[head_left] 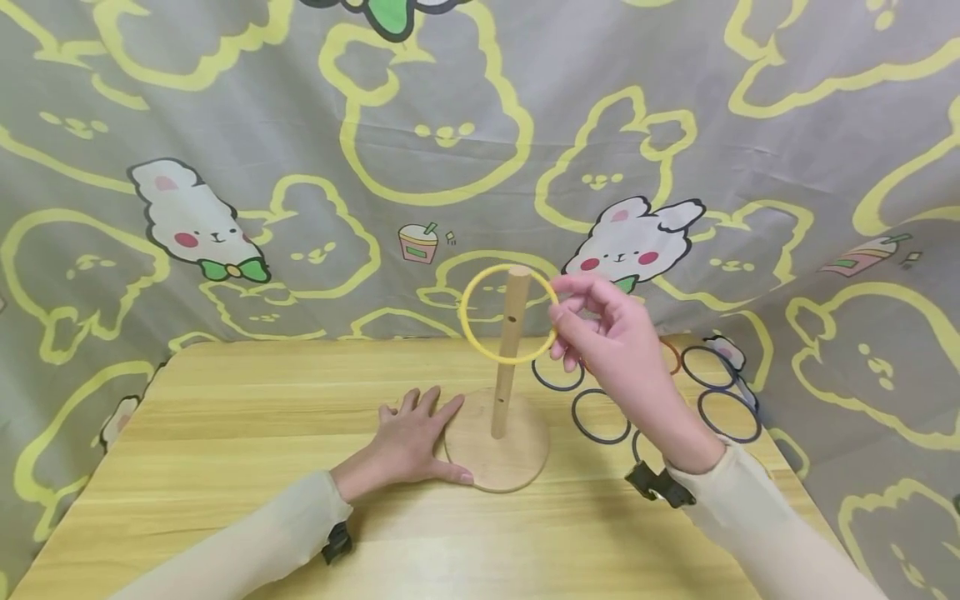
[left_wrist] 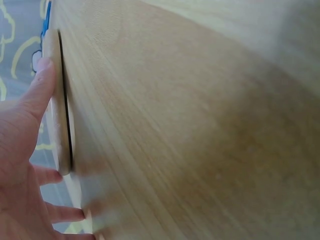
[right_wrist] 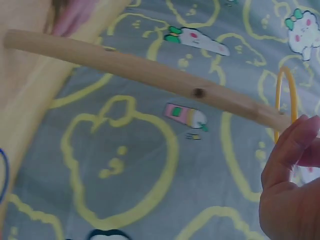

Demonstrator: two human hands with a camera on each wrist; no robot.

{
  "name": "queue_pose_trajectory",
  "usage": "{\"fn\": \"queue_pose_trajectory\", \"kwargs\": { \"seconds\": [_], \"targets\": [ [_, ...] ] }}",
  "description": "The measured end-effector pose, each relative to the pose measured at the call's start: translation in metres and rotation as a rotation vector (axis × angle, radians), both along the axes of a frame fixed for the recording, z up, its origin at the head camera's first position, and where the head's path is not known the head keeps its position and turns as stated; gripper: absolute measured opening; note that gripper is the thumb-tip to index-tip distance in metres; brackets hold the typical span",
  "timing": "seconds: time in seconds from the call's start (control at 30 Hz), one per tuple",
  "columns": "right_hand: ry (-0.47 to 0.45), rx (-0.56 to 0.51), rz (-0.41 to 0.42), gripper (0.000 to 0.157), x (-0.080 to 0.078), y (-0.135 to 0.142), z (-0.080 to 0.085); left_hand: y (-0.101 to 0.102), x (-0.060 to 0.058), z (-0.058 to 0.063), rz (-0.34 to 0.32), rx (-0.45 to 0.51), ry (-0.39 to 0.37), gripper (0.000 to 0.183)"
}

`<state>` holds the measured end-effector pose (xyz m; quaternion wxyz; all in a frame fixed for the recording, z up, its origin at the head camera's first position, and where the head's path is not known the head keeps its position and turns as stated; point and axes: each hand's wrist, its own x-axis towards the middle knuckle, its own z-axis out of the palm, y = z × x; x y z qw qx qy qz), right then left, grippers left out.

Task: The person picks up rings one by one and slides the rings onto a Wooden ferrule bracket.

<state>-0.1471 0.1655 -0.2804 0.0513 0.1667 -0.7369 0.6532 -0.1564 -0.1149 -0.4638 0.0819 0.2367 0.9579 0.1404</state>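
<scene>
A wooden pole [head_left: 502, 375] stands upright on a round wooden base [head_left: 517, 467]. My left hand [head_left: 408, 437] has its fingers spread at the left of the base, the thumb on the base's near edge; in the left wrist view the thumb touches the base's rim [left_wrist: 64, 130]. Between thumb and fingers, my right hand [head_left: 603, 329] pinches the right side of a yellow ring [head_left: 470, 337]. That ring is level with the pole's top end, which shows inside its outline in the head view. The right wrist view has the ring [right_wrist: 293, 95] at the pole's tip.
Several dark blue rings [head_left: 600, 442] lie on the wooden table [head_left: 247, 433] to the right of the base. An orange-red ring [head_left: 677, 357] lies among them, partly hidden by my right hand. A patterned cloth [head_left: 300, 133] hangs behind the table and around its sides.
</scene>
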Motion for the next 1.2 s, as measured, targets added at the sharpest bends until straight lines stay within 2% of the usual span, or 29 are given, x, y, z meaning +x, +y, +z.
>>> {"fn": "queue_pose_trajectory", "kwargs": {
  "seconds": [0.3, 0.6, 0.8, 0.93, 1.07, 1.2],
  "targets": [
    [-0.139, 0.128, 0.035, 0.034, -0.014, 0.005, -0.054, -0.001, -0.001, -0.002, -0.002, 0.014, 0.012, 0.125],
    [-0.241, 0.167, 0.095, 0.035, -0.024, 0.009, -0.101, -0.001, 0.000, -0.004, 0.016, 0.015, -0.007, 0.127],
    [-0.261, 0.241, 0.126, 0.031, -0.030, 0.005, -0.131, 0.000, -0.002, -0.001, 0.019, 0.017, 0.009, 0.127],
    [-0.302, 0.299, 0.151, 0.030, -0.029, 0.005, -0.151, 0.000, -0.003, -0.002, 0.011, 0.031, -0.012, 0.127],
    [-0.355, 0.337, 0.163, 0.031, -0.031, 0.005, -0.167, -0.001, -0.002, -0.004, 0.016, 0.030, -0.021, 0.127],
    [-0.382, 0.363, 0.166, 0.030, -0.031, 0.005, -0.174, -0.001, 0.000, -0.006, 0.022, 0.030, -0.018, 0.126]
  ]
}}
